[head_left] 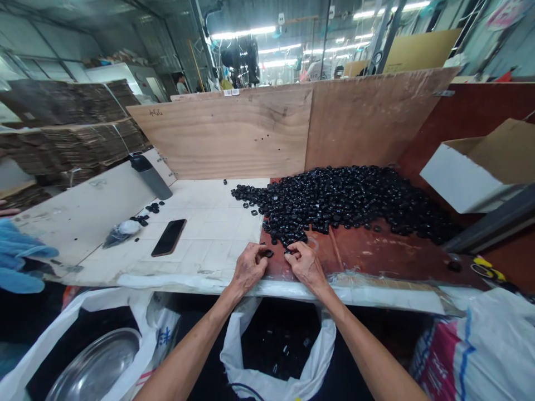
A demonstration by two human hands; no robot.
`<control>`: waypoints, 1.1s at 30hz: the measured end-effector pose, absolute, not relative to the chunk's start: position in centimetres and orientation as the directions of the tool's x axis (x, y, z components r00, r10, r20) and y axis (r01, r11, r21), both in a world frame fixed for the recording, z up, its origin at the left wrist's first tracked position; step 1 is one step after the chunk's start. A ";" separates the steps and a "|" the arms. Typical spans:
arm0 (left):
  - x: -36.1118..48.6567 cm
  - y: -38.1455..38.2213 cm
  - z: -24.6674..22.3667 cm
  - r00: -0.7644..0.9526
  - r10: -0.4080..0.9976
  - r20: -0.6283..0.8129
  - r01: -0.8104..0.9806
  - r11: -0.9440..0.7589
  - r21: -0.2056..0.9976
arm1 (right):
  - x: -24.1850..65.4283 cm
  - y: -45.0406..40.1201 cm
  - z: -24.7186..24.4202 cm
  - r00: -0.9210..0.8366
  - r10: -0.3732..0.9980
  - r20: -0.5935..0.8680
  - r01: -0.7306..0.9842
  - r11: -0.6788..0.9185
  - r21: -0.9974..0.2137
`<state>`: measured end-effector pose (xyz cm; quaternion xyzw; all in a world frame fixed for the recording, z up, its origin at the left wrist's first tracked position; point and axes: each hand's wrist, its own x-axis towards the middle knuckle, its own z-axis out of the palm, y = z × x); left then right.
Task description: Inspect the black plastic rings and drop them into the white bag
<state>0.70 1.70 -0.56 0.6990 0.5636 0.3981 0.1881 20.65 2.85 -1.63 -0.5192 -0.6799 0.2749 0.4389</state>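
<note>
Bare forearms (196,348), glossy black pieces (330,197), small, some ring-shaped, heaped

left hand (249,266): bare | right hand (307,267): bare | forearms (361,334): bare, slim

Bare left hand (249,267) grips small black ring-shaped piece (268,254); bare right hand (307,266) pinches similar dark piece (288,252); glossy black heap (334,197) beyond; open white sack (233,348) below.

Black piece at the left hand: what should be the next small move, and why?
Perhaps the left hand should draw its piece toward the near edge: the open sack below seems to hold similar dark pieces.
</note>
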 end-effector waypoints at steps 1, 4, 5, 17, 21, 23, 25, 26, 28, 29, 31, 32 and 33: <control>0.7 1.7 -0.7 0.076 0.942 0.327 0.675 -0.290 0.679 | 20.6 2.8 -1.6 -0.079 0.945 0.316 0.451 0.317 -0.834; 1.2 2.0 -0.6 0.143 0.944 0.299 0.761 -0.298 0.576 | 20.5 2.7 -1.3 -0.092 0.944 0.318 0.400 0.327 -0.856; 1.4 2.1 -0.5 0.152 0.943 0.297 0.775 -0.300 0.557 | 20.5 2.7 -1.2 -0.098 0.944 0.316 0.381 0.328 -0.864; 3.2 0.1 0.9 0.102 0.995 0.004 -0.130 0.010 0.992 | 20.7 2.5 -0.6 -0.185 0.933 0.309 0.210 0.344 -0.915; 3.3 -0.1 1.3 0.133 0.991 0.032 -0.114 -0.017 0.993 | 20.8 2.3 -0.2 -0.234 0.903 0.360 0.252 0.414 -0.875; 3.3 -0.3 1.5 0.131 0.989 0.066 -0.090 -0.054 0.994 | 20.7 2.2 -0.2 -0.234 0.909 0.345 0.228 0.397 -0.889; 3.4 -0.3 1.5 0.122 0.987 0.102 -0.071 -0.094 0.993 | 20.7 2.1 -0.3 -0.225 0.919 0.323 0.208 0.370 -0.906; 3.4 -0.3 1.4 0.116 0.986 0.116 -0.061 -0.110 0.992 | 20.7 2.0 -0.3 -0.221 0.922 0.319 0.210 0.365 -0.907; 3.4 -0.3 1.2 0.104 0.984 0.143 -0.037 -0.140 0.989 | 20.7 2.0 -0.3 -0.220 0.914 0.340 0.236 0.388 -0.891; 3.3 -0.3 1.1 0.100 0.982 0.158 -0.023 -0.156 0.987 | 20.7 2.0 -0.2 -0.224 0.906 0.358 0.253 0.409 -0.877; 3.3 -0.3 0.9 0.101 0.978 0.181 -0.001 -0.182 0.983 | 20.7 1.9 0.0 -0.236 0.888 0.395 0.273 0.451 -0.850; 3.2 -0.2 0.8 0.101 0.977 0.188 0.008 -0.190 0.982 | 20.7 1.9 0.1 -0.240 0.878 0.414 0.278 0.471 -0.837; 3.2 -0.2 0.7 0.099 0.976 0.193 0.017 -0.195 0.981 | 20.7 1.9 0.3 -0.244 0.869 0.431 0.283 0.489 -0.825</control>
